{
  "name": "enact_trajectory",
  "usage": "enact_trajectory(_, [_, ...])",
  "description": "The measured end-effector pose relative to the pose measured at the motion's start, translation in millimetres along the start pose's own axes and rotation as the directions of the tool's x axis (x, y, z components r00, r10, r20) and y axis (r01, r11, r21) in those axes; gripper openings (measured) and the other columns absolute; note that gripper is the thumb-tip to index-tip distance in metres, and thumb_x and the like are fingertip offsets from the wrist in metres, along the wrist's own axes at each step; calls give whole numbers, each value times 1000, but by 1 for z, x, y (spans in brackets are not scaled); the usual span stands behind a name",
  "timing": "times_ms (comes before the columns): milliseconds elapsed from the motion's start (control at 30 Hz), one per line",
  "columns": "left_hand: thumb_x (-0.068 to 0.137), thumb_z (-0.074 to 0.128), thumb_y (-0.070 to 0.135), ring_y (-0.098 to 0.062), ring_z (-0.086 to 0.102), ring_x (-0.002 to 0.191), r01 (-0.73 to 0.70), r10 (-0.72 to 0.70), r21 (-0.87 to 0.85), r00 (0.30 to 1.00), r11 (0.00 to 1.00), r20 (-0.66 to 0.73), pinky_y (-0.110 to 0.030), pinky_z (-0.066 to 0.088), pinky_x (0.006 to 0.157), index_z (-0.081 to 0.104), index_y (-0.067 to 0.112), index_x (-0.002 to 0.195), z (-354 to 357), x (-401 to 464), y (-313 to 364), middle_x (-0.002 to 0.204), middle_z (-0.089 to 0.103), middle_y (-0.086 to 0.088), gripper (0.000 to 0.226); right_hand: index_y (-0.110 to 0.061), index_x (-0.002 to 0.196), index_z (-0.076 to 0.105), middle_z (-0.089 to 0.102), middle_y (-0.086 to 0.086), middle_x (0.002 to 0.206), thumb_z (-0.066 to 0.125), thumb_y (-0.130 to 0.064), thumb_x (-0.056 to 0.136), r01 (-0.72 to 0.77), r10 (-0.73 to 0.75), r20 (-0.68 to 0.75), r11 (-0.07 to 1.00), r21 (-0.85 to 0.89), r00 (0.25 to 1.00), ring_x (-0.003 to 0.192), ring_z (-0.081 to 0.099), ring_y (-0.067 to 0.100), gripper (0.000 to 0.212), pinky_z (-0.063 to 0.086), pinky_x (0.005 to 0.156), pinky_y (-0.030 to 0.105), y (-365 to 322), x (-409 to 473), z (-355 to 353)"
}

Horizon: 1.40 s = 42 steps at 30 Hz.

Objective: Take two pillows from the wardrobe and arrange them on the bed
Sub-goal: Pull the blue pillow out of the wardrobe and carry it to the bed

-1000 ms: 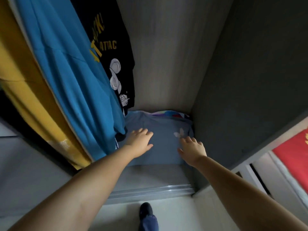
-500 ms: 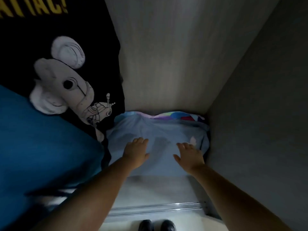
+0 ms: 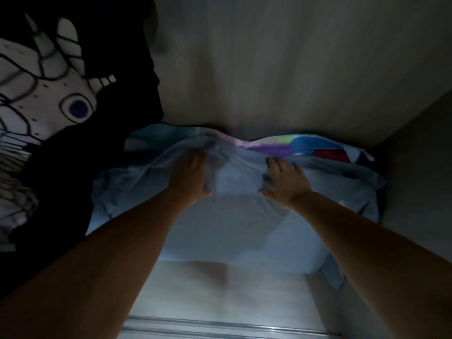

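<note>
Both our hands lie on the light blue pillow (image 3: pixel 239 223) in the wardrobe (image 3: pixel 281 69): left hand (image 3: pixel 190 177) and right hand (image 3: pixel 286 179) flat, fingers spread, gripping nothing.

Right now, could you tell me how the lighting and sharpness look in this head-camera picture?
Head view: dim inside the wardrobe, brightest on the floor panel; left hand motion-blurred on the blue pillow; right hand slightly sharper; wide-angle bending at edges.

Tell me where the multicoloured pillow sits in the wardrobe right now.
In the head view, the multicoloured pillow lies at the back of the wardrobe floor, against the rear wall, mostly hidden behind the light blue pillow that both hands press on.
</note>
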State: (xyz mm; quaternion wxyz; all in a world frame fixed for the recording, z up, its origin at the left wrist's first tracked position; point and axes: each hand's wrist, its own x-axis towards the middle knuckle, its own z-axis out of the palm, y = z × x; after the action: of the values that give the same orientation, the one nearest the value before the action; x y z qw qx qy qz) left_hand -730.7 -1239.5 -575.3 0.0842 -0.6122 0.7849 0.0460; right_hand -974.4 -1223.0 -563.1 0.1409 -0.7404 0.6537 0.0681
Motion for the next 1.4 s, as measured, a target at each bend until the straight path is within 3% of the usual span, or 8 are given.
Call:
enact_trajectory(333, [69, 70, 52, -29, 40, 127, -50, 39, 138, 996, 989, 77, -46, 22, 112, 9, 11, 149, 18, -26, 0, 141, 41, -11, 108, -14, 146, 22, 44, 12, 139, 68, -58, 72, 57, -52, 48, 991, -118, 998, 127, 42, 30, 97, 29, 110, 42, 0, -34, 39])
enact_trajectory(467, [64, 70, 58, -29, 43, 118, -113, 89, 169, 985, 979, 145, -40, 33, 100, 41, 15, 131, 23, -46, 3, 128, 49, -10, 85, -14, 135, 37, 49, 10, 126, 67, -60, 71, 101, -87, 101, 985, -141, 991, 117, 46, 29, 85, 38, 98, 39, -2, -54, 40])
enact_trajectory(600, [62, 72, 57, -29, 44, 116, -127, 95, 151, 975, 980, 199, -40, 35, 97, 47, 18, 122, 28, -64, 5, 124, 48, -9, 76, -18, 134, 40, 48, 11, 126, 65, -59, 72, 84, -59, 155, 983, -163, 986, 117, 45, 29, 79, 37, 96, 39, -7, -75, 44])
enact_trajectory(733, [82, 60, 38, -27, 50, 118, -96, 47, 134, 943, 986, 329, -43, 39, 98, 51, 18, 122, 18, -77, 14, 124, 56, -6, 46, -15, 120, 56, 64, 7, 118, 51, -37, 90, 118, -86, 214, 983, -139, 973, 110, 58, 28, 37, 41, 94, 37, -23, -89, 46])
enact_trajectory(933, [96, 37, 13, -33, 51, 123, -260, 139, 230, 889, 938, 437, -41, 38, 105, 52, 8, 128, -18, -118, 13, 132, 57, -17, 36, -14, 123, 57, 62, 9, 125, 42, -25, 97, 122, -95, 345, 991, -57, 934, 116, 58, 28, 33, 44, 97, 37, -46, -146, 29])
enact_trajectory(1167, [97, 36, 17, -30, 59, 113, -446, 333, 265, 864, 855, 379, -37, 45, 95, 53, 7, 124, -111, -145, 19, 125, 62, -13, 33, 7, 102, 54, 58, 8, 117, 42, -25, 97, -139, 114, 336, 989, 50, 935, 122, 53, 30, 35, 43, 103, 37, -66, -214, -41])
enact_trajectory(1267, [96, 41, 21, -25, 56, 115, -564, 453, 282, 809, 776, 374, -33, 43, 96, 54, 10, 122, -144, -145, 19, 125, 60, -10, 31, -9, 129, 51, 58, 12, 130, 40, -27, 97, -215, 176, 268, 969, 124, 947, 121, 54, 30, 39, 45, 101, 39, -83, -248, -66])
enact_trajectory(1400, [95, 46, 22, -26, 57, 113, -632, 570, 173, 764, 756, 302, -34, 45, 98, 58, 8, 121, -183, -153, 21, 124, 62, -13, 32, -18, 127, 53, 61, 12, 128, 45, -35, 93, -328, 302, 159, 930, 167, 940, 117, 58, 33, 39, 47, 93, 39, -107, -294, -95])
